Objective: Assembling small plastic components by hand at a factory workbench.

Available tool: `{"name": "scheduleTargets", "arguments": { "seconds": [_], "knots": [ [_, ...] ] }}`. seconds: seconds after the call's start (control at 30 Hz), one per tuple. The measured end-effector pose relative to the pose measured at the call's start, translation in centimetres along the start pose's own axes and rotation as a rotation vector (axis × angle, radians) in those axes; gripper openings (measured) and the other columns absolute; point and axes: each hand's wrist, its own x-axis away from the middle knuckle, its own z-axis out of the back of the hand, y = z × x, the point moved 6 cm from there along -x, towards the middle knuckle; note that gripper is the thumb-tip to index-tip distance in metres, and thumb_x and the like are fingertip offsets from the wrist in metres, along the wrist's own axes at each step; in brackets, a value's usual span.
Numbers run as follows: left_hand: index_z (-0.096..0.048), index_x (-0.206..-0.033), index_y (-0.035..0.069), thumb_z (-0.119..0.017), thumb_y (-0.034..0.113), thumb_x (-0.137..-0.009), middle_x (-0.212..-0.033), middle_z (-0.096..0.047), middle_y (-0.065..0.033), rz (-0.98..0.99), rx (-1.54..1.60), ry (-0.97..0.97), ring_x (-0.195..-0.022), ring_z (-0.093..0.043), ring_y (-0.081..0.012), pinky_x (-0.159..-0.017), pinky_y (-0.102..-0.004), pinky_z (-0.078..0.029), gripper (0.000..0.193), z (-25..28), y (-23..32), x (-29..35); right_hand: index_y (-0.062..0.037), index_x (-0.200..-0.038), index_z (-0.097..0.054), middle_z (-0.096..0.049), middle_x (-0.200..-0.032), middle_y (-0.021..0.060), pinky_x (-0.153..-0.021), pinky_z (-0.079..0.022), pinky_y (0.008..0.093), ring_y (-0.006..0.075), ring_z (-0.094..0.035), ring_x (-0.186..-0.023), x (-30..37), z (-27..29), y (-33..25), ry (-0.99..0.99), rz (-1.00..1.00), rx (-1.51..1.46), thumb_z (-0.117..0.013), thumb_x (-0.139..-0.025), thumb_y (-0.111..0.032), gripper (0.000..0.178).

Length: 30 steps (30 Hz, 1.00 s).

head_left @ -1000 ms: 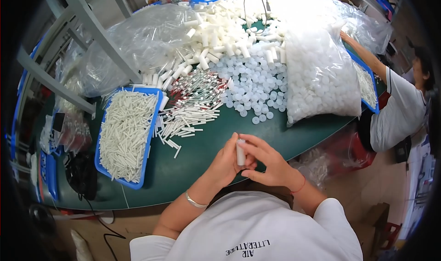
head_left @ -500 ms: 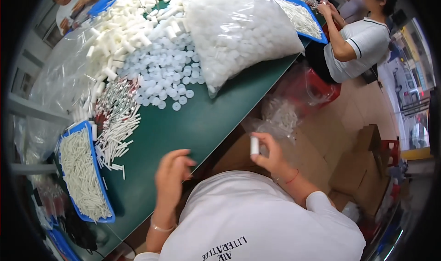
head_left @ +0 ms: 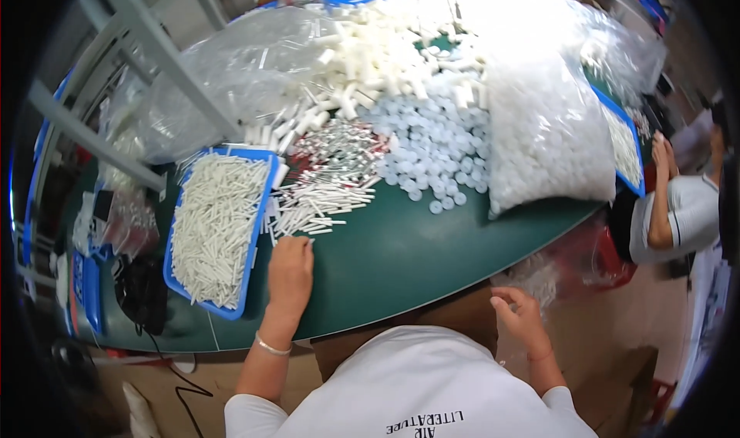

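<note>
My left hand (head_left: 291,272) reaches over the table to the near edge of a pile of thin white sticks (head_left: 324,207). Its fingers bend down and away, so their tips and anything in them are hidden. Off the table's front edge, my right hand (head_left: 520,318) hangs with thumb and fingers apart, and nothing shows between them. Behind the sticks lie slim metal-and-red parts (head_left: 339,149). Beside them spread many translucent white discs (head_left: 432,156), with a heap of white plastic cylinders (head_left: 378,52) farther back.
A blue tray (head_left: 250,272) full of white sticks stands left of my left hand. A large clear bag (head_left: 547,137) of white pieces sits at right on the green table (head_left: 385,268). A grey metal frame (head_left: 166,52) rises at left. A co-worker (head_left: 678,214) is at far right.
The view has swung left. My left hand has moved forward to the stick pile. The white cylinder that was in my right hand no longer shows there, and its fingers are apart.
</note>
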Motion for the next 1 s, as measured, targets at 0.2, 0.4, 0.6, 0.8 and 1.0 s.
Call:
{"name": "scheduleTargets", "arguments": {
  "seconds": [0.2, 0.4, 0.6, 0.8, 1.0],
  "knots": [
    [-0.054, -0.084, 0.0, -0.053, -0.003, -0.077, -0.085, -0.05, -0.0162, -0.16, -0.018, -0.054, -0.082, -0.053, -0.0313, -0.073, -0.039, -0.046, 0.008, -3.2, 2.8, -2.4, -0.0016, -0.092, -0.068, -0.067, -0.087, 0.0122, -0.069, -0.051, 0.0322, 0.0267, -0.065, -0.077, -12.2, -6.6, -16.7, -0.043, 0.669, 0.036, -0.066, -0.085, -0.005, 0.009],
    [-0.056, -0.09, 0.001, -0.06, 0.0, -0.081, -0.085, -0.051, -0.015, -0.127, 0.042, -0.026, -0.081, -0.055, -0.0321, -0.071, -0.04, -0.047, 0.01, -5.0, 3.2, -3.4, -0.0053, -0.096, -0.07, -0.066, -0.093, 0.0118, -0.079, -0.049, 0.0388, 0.0307, -0.061, -0.09, -25.5, -15.7, -19.4, -0.006, 0.971, 0.26, -0.063, -0.083, -0.007, 0.015],
    [-0.055, -0.091, 0.002, -0.064, -0.001, -0.08, -0.085, -0.054, -0.0145, -0.066, 0.227, 0.06, -0.081, -0.057, -0.0327, -0.071, -0.0397, -0.048, 0.015, -4.0, 2.1, -3.1, -0.0141, -0.088, -0.072, -0.062, -0.089, 0.0033, -0.087, -0.042, 0.0389, 0.024, -0.057, -0.091, -26.3, -21.8, -20.9, -0.178, 1.149, 0.517, -0.067, -0.08, -0.019, 0.011],
    [-0.059, -0.098, 0.001, -0.063, 0.003, -0.084, -0.09, -0.058, -0.0164, 0.065, 0.521, 0.083, -0.08, -0.059, -0.0341, -0.069, -0.0394, -0.049, 0.014, -3.4, 0.8, -3.5, -0.014, -0.075, -0.07, -0.057, -0.076, 0.0049, -0.075, -0.043, 0.0387, 0.0232, -0.057, -0.081, -25.7, -21.3, -21.8, -0.178, 1.229, 0.527, -0.066, -0.075, -0.014, 0.004],
    [-0.065, -0.1, 0.0, -0.066, 0.01, -0.088, -0.086, -0.061, -0.0084, 0.357, 0.84, 0.024, -0.066, -0.059, -0.0155, -0.061, -0.0271, -0.048, 0.015, -4.0, -1.8, -3.6, -0.0013, -0.083, -0.073, -0.061, -0.073, 0.0075, -0.062, -0.046, 0.0296, 0.0176, -0.058, -0.068, -25.7, -18.3, -21.2, -0.244, 0.741, 0.082, -0.071, -0.077, -0.006, 0.008]
  ]
}}
